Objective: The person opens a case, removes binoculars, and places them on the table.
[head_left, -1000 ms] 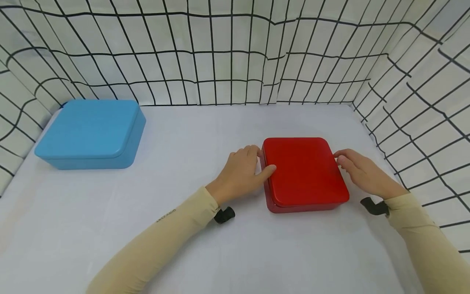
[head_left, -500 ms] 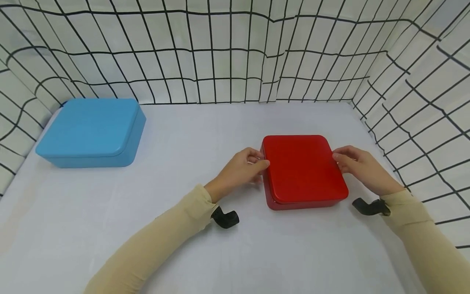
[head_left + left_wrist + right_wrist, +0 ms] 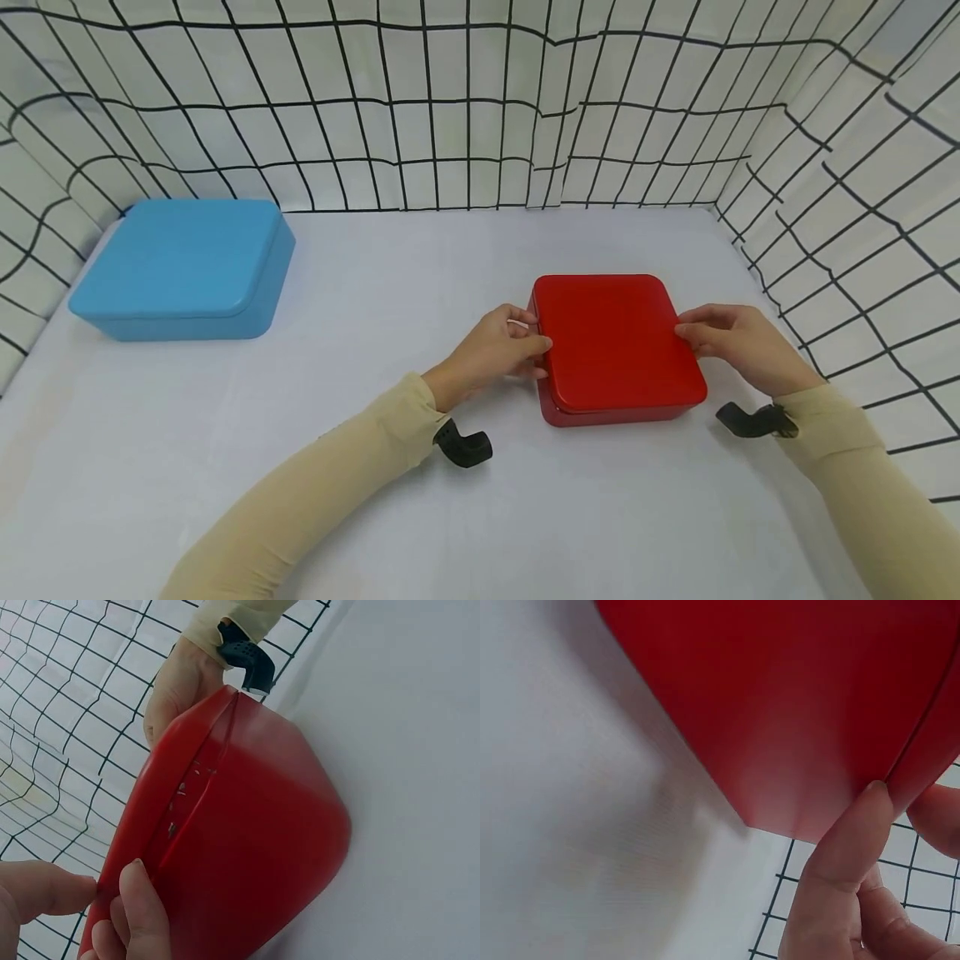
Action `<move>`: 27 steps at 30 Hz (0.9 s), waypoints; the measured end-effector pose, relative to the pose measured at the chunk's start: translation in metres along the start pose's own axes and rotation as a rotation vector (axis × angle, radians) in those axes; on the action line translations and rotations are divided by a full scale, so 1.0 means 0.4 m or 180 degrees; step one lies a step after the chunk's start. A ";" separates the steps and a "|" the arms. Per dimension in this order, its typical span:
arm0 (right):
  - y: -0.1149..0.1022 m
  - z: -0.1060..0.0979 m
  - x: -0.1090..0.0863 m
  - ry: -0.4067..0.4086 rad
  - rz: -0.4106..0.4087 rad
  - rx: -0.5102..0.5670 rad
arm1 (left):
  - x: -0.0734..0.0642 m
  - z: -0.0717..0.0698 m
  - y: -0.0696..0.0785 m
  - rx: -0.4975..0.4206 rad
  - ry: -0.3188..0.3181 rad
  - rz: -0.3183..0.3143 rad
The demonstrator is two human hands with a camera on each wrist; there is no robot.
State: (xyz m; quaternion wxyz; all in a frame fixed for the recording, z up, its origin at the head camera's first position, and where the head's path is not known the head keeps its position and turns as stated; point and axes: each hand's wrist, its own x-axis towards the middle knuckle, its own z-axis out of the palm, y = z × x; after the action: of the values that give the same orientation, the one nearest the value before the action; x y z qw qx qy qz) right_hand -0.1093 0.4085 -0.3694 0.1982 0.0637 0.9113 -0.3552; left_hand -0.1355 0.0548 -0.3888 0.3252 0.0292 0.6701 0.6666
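A red box (image 3: 607, 342) with rounded corners sits on the white surface, its lid on. At its left side my left hand (image 3: 491, 354) pinches the lid's edge, thumb on top and fingers against the side. My right hand (image 3: 731, 337) grips the opposite edge in the same manner. In the left wrist view, the seam under the lid (image 3: 124, 825) shows as a wider strip with small pale scuffs. On the right side, the right wrist view shows a fingertip (image 3: 874, 796) at the thin seam under the rim. The box's inside is hidden.
A blue box (image 3: 183, 267) with its lid on stands at the back left. Black wire grid panels (image 3: 450, 108) line the back and both sides of the white surface (image 3: 390, 283). A black curved piece (image 3: 465, 446) protrudes under each cuff.
My left thumb has drawn back from the lid's top to its edge, and the fingers have curled against the side. The right thumb has come onto the lid's right edge.
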 end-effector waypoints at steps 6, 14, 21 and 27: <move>-0.004 -0.009 0.005 -0.0111 0.0109 0.0052 | -0.003 -0.003 0.010 0.0028 -0.0027 -0.0052; -0.010 -0.015 0.009 -0.0091 0.0107 0.0245 | -0.004 -0.002 0.018 0.0084 0.0013 -0.0137; -0.019 -0.023 0.008 -0.0126 0.0122 0.0303 | -0.008 0.002 0.024 0.0144 0.0043 -0.0202; -0.020 -0.021 0.014 -0.0148 0.0140 0.0195 | -0.013 0.001 0.027 0.0143 0.0035 -0.0230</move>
State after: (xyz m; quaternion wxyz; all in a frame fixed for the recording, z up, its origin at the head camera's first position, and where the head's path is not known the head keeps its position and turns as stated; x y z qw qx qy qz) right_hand -0.1190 0.4080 -0.3609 0.2251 0.0815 0.8935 -0.3799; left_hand -0.1357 0.0538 -0.3769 0.3446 0.0086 0.6873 0.6393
